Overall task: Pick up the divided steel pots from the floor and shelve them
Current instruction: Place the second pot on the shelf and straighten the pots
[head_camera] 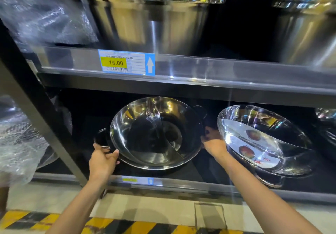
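Observation:
A divided steel pot (145,135) with a curved partition and black side handles lies tilted on the bottom shelf (181,182). My left hand (103,161) grips its near-left handle and rim. On the pot's right edge rests my right hand (212,142), fingers curled at the rim; the handle there is hidden. A second divided steel pot (261,139), with stickers inside, leans on the same shelf to the right.
Tall steel stockpots (151,24) stand on the upper shelf behind a price tag (125,62). Bubble-wrapped goods (20,142) fill the left bay beside a black upright post (36,110). More steelware (327,124) sits far right. Yellow-black floor tape (112,226) runs below.

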Tool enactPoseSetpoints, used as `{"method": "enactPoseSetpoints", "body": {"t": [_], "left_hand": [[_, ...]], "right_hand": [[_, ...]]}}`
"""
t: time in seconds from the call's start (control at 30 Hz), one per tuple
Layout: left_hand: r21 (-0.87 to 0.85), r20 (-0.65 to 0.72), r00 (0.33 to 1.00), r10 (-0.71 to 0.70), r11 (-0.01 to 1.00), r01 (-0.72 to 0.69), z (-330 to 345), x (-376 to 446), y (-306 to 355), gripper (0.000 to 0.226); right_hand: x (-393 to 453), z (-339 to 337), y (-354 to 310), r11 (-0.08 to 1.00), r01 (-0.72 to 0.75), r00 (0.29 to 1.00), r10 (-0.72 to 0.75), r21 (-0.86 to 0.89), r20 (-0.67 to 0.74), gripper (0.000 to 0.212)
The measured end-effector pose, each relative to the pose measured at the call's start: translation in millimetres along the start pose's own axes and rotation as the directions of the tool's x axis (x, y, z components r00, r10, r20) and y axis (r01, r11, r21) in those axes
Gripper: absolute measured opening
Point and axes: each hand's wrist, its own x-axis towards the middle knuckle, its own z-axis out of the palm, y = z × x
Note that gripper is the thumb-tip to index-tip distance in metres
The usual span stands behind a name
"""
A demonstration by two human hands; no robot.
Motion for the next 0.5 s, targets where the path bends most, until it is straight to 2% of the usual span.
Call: {"method": "enactPoseSetpoints", "body": {"t": [0.13,0.3,0.4,0.5], "left_hand": [[-0.032,0.086,0.996,-0.016,0.999,0.019,1,26,3,0.017],[0.006,0.142,0.99,0.02,1.0,-0.021,3,50,6,0.027],[0.002,0.123,0.992,0.035,0.999,-0.035,7,44,8,0.032],[0.06,0.083,0.996,0.042,0.997,-0.047,13,39,8,0.05]], "right_hand": [[-16,0,10,0.976,-0.064,0.997,0.071,0.209,-0.027,0.046],[-25,-6,5,0.946,-0.079,0.993,0.102,0.315,-0.055,0.042],[-23,-9,0,0.946,-0.072,0.995,0.089,0.316,-0.038,0.045],[-18,-9,-1,0.956,-0.065,0.997,0.071,0.287,-0.012,0.038]]}}
